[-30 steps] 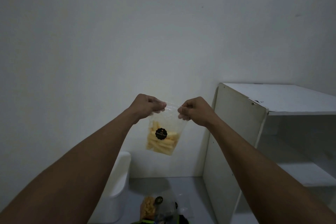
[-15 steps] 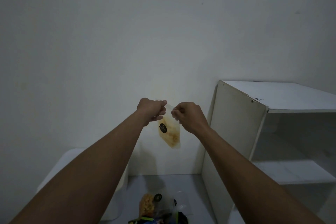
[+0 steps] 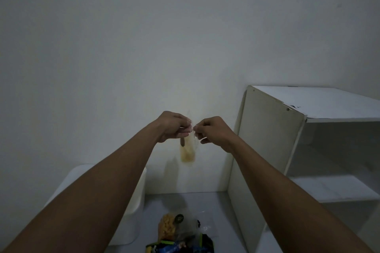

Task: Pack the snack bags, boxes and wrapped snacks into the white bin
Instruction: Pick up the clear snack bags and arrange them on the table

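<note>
A clear snack bag of yellow sticks with a black round sticker hangs in the air in front of the wall, turned nearly edge-on. My left hand and my right hand each pinch its top edge, close together. The white bin stands on the floor at lower left, mostly hidden behind my left forearm. A heap of snack packs lies on the floor to the right of the bin, with a clear bag of yellow snacks on top and dark wrappers below.
A white open shelf unit stands at the right against the wall, with its side panel close to my right arm. The plain wall fills the upper view. Grey floor shows between the bin and the shelf unit.
My hands have drawn closer together at the bag's top. The bag has turned from facing me to nearly edge-on. The view has tilted slightly, showing more of the bin.
</note>
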